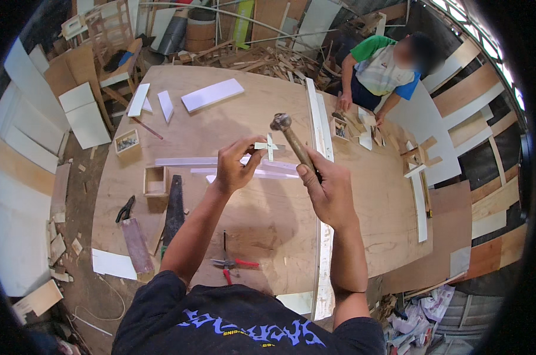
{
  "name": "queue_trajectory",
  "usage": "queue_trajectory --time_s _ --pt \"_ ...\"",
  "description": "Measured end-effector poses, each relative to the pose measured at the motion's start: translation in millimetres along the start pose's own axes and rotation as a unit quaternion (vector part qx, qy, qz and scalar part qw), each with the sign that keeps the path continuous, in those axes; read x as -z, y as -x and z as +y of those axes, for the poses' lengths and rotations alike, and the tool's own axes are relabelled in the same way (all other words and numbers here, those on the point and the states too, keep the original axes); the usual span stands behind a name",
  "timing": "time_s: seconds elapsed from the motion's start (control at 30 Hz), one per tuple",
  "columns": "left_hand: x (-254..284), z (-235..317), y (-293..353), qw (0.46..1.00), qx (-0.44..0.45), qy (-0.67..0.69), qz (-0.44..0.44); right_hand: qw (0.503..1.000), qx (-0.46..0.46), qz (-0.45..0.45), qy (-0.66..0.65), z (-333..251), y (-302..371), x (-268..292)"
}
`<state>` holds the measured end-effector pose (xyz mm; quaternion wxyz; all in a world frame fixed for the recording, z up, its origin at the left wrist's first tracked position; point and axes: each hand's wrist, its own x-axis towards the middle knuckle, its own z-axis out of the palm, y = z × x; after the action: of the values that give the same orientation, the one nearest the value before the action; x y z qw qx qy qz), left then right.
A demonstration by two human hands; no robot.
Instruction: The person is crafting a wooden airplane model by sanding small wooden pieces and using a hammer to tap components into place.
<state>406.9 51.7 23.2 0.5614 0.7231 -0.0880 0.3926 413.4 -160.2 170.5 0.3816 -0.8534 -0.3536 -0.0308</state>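
Note:
My right hand (330, 189) is wrapped round the wooden handle of a hammer (299, 145). The hammer's rounded metal head is raised, up and to the left of my fist. My left hand (237, 165) pinches a small white cross-shaped piece (270, 152) between thumb and fingertips, just below the hammer head and apart from it. Beneath both hands, long white strips (188, 161) lie on the plywood table (262, 225). Whether a nail sits in the cross is too small to tell.
Left on the table are an open wooden box (155, 181), a box of small metal pieces (127, 142), a handsaw (174, 207) and black pliers (125, 209). Red-handled pliers (232, 263) lie near me. White boards (213, 94) lie farther off. Another person (374, 74) works at the far right.

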Motion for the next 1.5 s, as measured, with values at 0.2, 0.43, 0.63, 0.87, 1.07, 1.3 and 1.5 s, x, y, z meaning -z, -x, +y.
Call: queue_trajectory --time_s 0.2,0.43,0.63,0.87,1.07,1.3,1.5 --pt "-2.6 1.9 -2.0 1.0 0.011 0.008 0.001 0.998 -0.02 -0.045 0.05 -6.5 2.9 13.3" --pt "-2.2 2.2 -4.1 0.999 0.027 0.021 0.018 0.998 -0.008 -0.053 0.032 -6.1 1.3 15.3" --pt "-0.6 3.5 -6.3 0.999 0.023 0.021 0.014 0.997 0.015 -0.037 0.063 -1.8 2.8 11.7" --pt "0.0 8.2 -7.1 0.999 0.031 0.016 0.005 0.997 0.03 -0.05 0.057 -1.9 5.2 8.3" --pt "2.7 8.6 -8.7 1.0 0.021 -0.003 0.003 0.998 0.021 -0.029 0.049 8.1 6.7 -1.7" --pt "-1.5 0.3 -6.6 1.0 0.0 0.016 -0.001 0.996 0.032 -0.041 0.071 9.4 10.3 -2.1" --pt "1.4 5.1 -8.7 1.0 0.005 0.002 0.0 0.999 0.029 -0.004 0.033 -4.7 13.5 6.6"
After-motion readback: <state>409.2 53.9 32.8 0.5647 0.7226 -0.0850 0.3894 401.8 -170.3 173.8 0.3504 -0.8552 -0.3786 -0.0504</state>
